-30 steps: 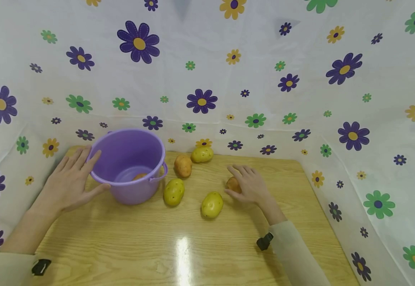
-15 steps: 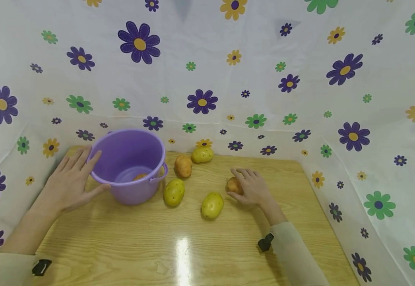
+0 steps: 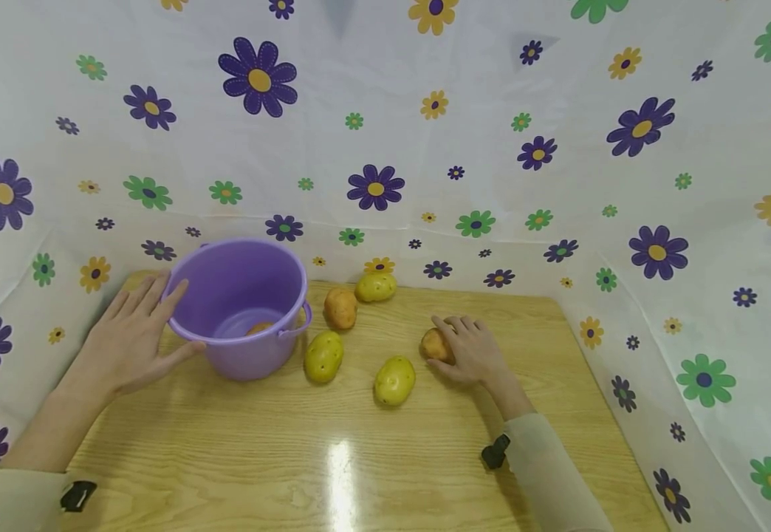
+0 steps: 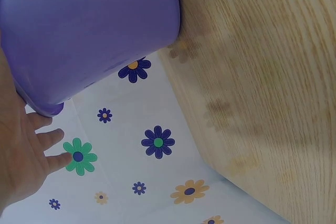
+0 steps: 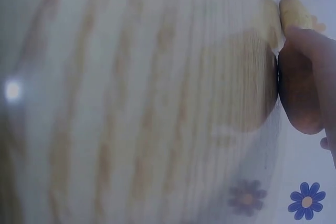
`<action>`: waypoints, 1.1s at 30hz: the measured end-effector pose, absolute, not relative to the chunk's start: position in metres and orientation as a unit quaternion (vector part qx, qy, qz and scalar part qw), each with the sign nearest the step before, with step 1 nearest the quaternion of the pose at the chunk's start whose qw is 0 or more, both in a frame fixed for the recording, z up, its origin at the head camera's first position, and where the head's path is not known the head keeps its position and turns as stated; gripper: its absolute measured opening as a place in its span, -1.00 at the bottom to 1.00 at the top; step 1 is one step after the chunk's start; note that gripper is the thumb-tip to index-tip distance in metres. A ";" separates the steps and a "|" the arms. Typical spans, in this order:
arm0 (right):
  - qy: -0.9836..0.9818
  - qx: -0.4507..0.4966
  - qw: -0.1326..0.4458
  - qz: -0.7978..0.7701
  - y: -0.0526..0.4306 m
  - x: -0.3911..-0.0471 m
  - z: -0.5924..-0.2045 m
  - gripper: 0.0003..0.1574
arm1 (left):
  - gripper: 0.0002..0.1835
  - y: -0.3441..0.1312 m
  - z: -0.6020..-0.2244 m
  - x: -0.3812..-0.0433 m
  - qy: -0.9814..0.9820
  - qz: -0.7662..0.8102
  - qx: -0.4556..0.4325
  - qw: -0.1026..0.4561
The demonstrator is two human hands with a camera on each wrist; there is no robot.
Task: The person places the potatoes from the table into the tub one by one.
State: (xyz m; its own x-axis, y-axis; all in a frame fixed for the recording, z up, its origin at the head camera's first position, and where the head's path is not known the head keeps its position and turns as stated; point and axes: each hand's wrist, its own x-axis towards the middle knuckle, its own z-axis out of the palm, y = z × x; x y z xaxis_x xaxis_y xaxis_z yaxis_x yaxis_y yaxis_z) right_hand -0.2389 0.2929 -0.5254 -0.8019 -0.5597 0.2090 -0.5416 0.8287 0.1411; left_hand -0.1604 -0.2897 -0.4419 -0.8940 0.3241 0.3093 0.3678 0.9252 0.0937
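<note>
My left hand point(image 3: 122, 343), fingers spread, rests at the left rim of a purple bucket point(image 3: 252, 362). In the left wrist view, fingertips lie right at the bucket's rim. Part of a brown potato point(image 3: 259, 327) shows on the bucket's floor. On the table's right half, my right hand point(image 3: 472, 355) holds a brown potato point(image 3: 435, 344), thumb on the near side and fingers curled over the far side. The right wrist view shows this potato point(image 5: 299, 95) on the tabletop, partly covered by the hand. A yellow-green potato point(image 3: 394, 381) lies just left of that hand.
Between bucket and right hand lie another yellow-green potato point(image 3: 323, 357) and a brown potato point(image 3: 340, 309). A yellow-green potato point(image 3: 376, 287) sits at the back edge of the wooden table point(image 3: 259, 458). Flower-printed sheeting point(image 3: 478, 81) walls in the back and both sides.
My right hand has shifted slightly right and toward me, its fingers settling around the brown potato, which stays in place. The left hand and the bucket have not moved.
</note>
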 end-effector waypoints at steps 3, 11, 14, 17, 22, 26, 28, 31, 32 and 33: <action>-0.949 0.289 0.118 -0.044 0.293 -0.239 -0.526 0.12 | 0.11 -0.290 -0.442 -0.160 -0.970 -0.078 -0.179 0.147; -0.945 0.293 0.129 -0.061 0.294 -0.239 -0.528 0.12 | 0.11 -0.289 -0.442 -0.160 -0.969 -0.079 -0.181 0.147; -0.944 0.295 0.132 -0.064 0.295 -0.239 -0.530 0.11 | 0.11 -0.290 -0.443 -0.161 -0.969 -0.077 -0.183 0.148; -0.943 0.297 0.134 -0.063 0.295 -0.239 -0.531 0.09 | 0.10 -0.290 -0.443 -0.161 -0.969 -0.075 -0.184 0.150; -0.942 0.298 0.140 -0.062 0.294 -0.239 -0.531 0.05 | 0.10 -0.290 -0.444 -0.162 -0.968 -0.075 -0.183 0.152; -0.942 0.298 0.140 -0.061 0.294 -0.238 -0.531 0.04 | 0.11 -0.290 -0.443 -0.162 -0.969 -0.074 -0.182 0.150; -0.943 0.299 0.135 -0.060 0.293 -0.238 -0.531 0.03 | 0.11 -0.290 -0.443 -0.162 -0.969 -0.074 -0.181 0.149; -0.944 0.298 0.127 -0.064 0.292 -0.238 -0.530 0.03 | 0.11 -0.290 -0.443 -0.162 -0.970 -0.075 -0.179 0.145; -0.944 0.297 0.125 -0.065 0.292 -0.238 -0.530 0.02 | 0.11 -0.290 -0.443 -0.162 -0.970 -0.076 -0.179 0.145; -0.945 0.297 0.122 -0.067 0.292 -0.239 -0.529 0.02 | 0.11 -0.290 -0.443 -0.162 -0.970 -0.076 -0.178 0.145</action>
State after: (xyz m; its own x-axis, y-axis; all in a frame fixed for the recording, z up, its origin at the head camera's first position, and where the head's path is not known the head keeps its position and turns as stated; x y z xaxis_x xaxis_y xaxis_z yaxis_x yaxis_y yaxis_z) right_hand -0.2385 0.2919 -0.5295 -0.7942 -0.5769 0.1911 -0.5442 0.8151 0.1986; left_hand -0.1616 -0.2901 -0.4434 -0.8946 0.3243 0.3075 0.3682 0.9248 0.0958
